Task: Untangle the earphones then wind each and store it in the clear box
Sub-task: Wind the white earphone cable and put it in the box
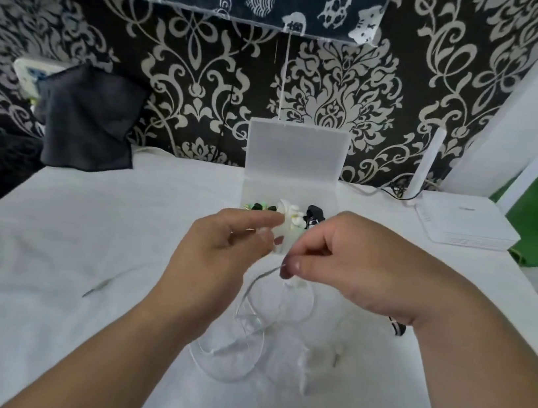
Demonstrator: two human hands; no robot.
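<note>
White earphone cable (254, 326) lies nearest, one pale set sprawled in several loose loops on the white tablecloth (43, 276), with one strand rising from the loops to the right hand (349, 263). That hand has its fingers curled, and its thumb and forefinger pinch the strand just above the loops. The left hand (220, 245) hovers beside it, forefinger stretched toward the box and the other fingers loosely bent; whether it holds any cable cannot be told through the blur. One short black piece (397, 327) shows from behind the right wrist, lying on the cloth. Just beyond the two hands stands one clear box (296, 159), its lid up against the wall, and three wound bundles lie side by side in it: one green and black (260, 206), one white (289, 212), one black (314, 213). Farther out, one white router (465, 224) sits at the right edge of the table, and one dark cloth (89, 119) hangs at the left against the patterned wall.
</note>
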